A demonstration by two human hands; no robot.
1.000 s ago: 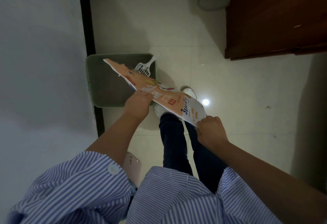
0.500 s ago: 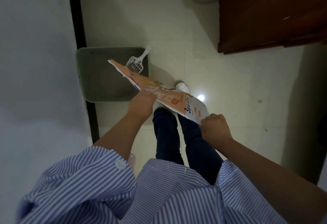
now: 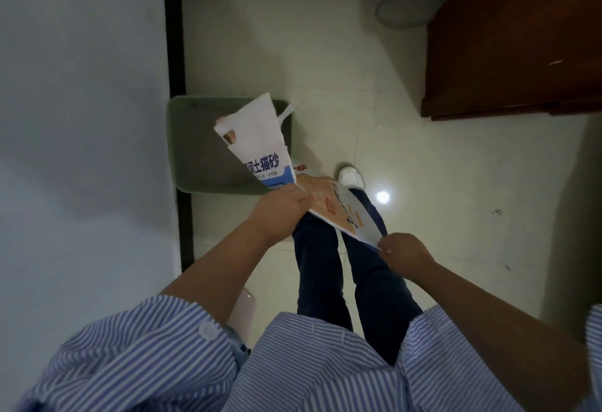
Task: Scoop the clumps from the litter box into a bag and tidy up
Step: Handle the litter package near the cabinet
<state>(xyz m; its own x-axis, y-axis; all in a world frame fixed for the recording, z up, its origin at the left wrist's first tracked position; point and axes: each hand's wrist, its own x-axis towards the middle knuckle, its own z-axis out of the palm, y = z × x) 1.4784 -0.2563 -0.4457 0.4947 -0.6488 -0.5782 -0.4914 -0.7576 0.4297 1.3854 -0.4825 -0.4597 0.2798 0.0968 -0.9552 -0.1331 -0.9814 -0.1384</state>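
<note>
A green litter box with grey litter sits on the floor against the left wall. A white scoop leans in its far right corner, mostly hidden behind the bag. I hold an empty cat litter bag above the box. My left hand grips the bag at its middle, where it is folded so the torn top half stands up and shows its white and blue back. My right hand pinches the bag's lower corner.
A dark wooden cabinet stands at the far right. A black skirting strip runs along the left wall and the back. A pale round object lies on the floor by the cabinet. My legs and a white shoe are below the bag.
The bag was stretched flat between both hands; now its top half is folded up at my left hand, showing the white and blue side. The view shifted slightly.
</note>
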